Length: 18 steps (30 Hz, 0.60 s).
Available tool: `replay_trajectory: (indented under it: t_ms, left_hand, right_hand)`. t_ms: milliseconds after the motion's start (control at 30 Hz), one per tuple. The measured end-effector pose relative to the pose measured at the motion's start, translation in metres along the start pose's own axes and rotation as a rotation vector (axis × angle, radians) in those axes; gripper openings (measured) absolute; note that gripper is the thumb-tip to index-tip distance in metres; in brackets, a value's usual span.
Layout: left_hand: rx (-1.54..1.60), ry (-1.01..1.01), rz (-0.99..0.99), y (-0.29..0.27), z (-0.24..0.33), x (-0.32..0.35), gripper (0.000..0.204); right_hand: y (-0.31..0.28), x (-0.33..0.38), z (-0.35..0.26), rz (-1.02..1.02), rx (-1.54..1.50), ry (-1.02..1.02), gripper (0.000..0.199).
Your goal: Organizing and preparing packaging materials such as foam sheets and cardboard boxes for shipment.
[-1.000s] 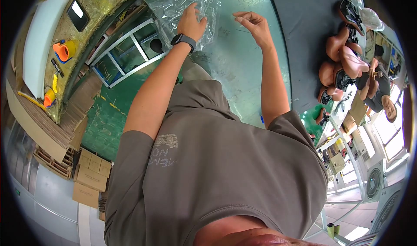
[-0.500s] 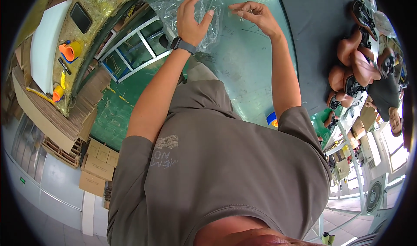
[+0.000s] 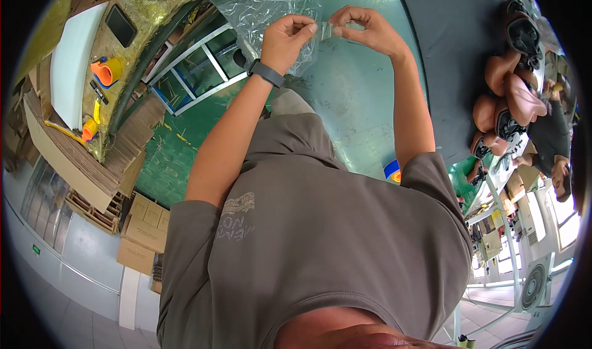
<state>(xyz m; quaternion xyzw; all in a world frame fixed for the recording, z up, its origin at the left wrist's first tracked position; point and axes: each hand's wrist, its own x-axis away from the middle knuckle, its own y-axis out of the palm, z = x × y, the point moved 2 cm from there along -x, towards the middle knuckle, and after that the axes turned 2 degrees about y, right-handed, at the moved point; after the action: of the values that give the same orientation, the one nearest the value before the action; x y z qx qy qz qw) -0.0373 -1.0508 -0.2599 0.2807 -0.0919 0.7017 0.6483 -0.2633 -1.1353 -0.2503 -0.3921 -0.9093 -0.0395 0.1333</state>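
My left hand (image 3: pixel 285 44), wearing a dark watch on its wrist, has thumb and fingertips pinched together. Facing it, my right hand (image 3: pixel 373 34) is also closed in a pinch with its fingers curved. A short clear strip (image 3: pixel 325 31), perhaps tape, spans the small gap between the two sets of fingertips. Under and beyond the left hand lies a crinkled clear plastic bag (image 3: pixel 259 19) on the green tabletop (image 3: pixel 361 102). Whatever the bag holds, if anything, cannot be made out.
On the left, a yellowish surface carries a phone (image 3: pixel 121 25), an orange tape dispenser (image 3: pixel 108 71) and a marker (image 3: pixel 98 92). A metal frame (image 3: pixel 206 65) stands nearby. Brown rounded pieces with black parts (image 3: pixel 524 96) lie right of a black surface (image 3: pixel 441 53). Another person (image 3: pixel 550 130) is farther right.
My left hand has gone from spread fingers to a pinch and moved right, towards my right hand. The clear strip now stretches between both hands.
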Motion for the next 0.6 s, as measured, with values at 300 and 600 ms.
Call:
replay_trajectory:
  t_ms: [300, 600]
  left_hand:
    - [-0.614, 0.336, 0.243, 0.0, 0.004, -0.01, 0.017]
    - [-1.159, 0.704, 0.569, 0.015, 0.025, -0.015, 0.064]
  right_hand:
    - [0.004, -0.016, -0.002, 0.182, 0.366, 0.164, 0.034]
    - [-0.002, -0.036, -0.001, 0.272, 0.54, -0.046, 0.028]
